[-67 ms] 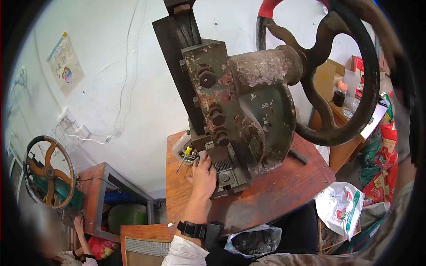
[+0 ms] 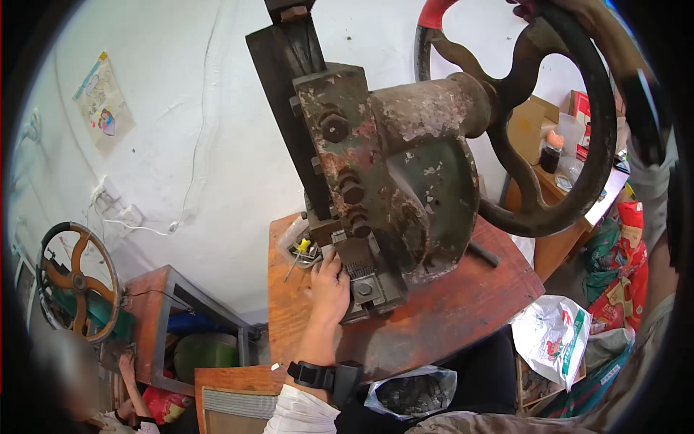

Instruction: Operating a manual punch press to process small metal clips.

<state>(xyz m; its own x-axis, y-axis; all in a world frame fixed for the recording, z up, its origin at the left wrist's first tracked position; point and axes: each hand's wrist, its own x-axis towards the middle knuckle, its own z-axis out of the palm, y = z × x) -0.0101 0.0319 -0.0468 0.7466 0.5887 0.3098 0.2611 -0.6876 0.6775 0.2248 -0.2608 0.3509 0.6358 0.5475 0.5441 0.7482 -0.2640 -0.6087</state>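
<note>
A worn green hand press [image 2: 340, 137] with flaking paint stands on a reddish wooden table. Beside its lower die block [image 2: 364, 286], my left hand [image 2: 330, 289] rests with fingers bent together, the tips at the edge of a row of thin metal teeth [image 2: 358, 269]. Whatever small piece the fingertips may hold is hidden. At the upper right, my right hand [image 2: 578, 6] is wrapped over the top of the press's large handwheel [image 2: 606, 145], partly cut off by the picture's edge. The wheel rim has a red wrapped section [image 2: 434, 14].
A clear tray [image 2: 298, 239] of metal bits with a yellow-handled screwdriver [image 2: 303, 247] sits left of the press. A bar [image 2: 484, 254] lies right. Below is a plastic bag of dark parts [image 2: 416, 394]. Another person's hand [image 2: 127, 365] is by a second handwheel press [image 2: 79, 282].
My right hand and forearm show more at the wheel's upper right, the arm having shifted with the white sleeve now in view. My left hand stays at the die.
</note>
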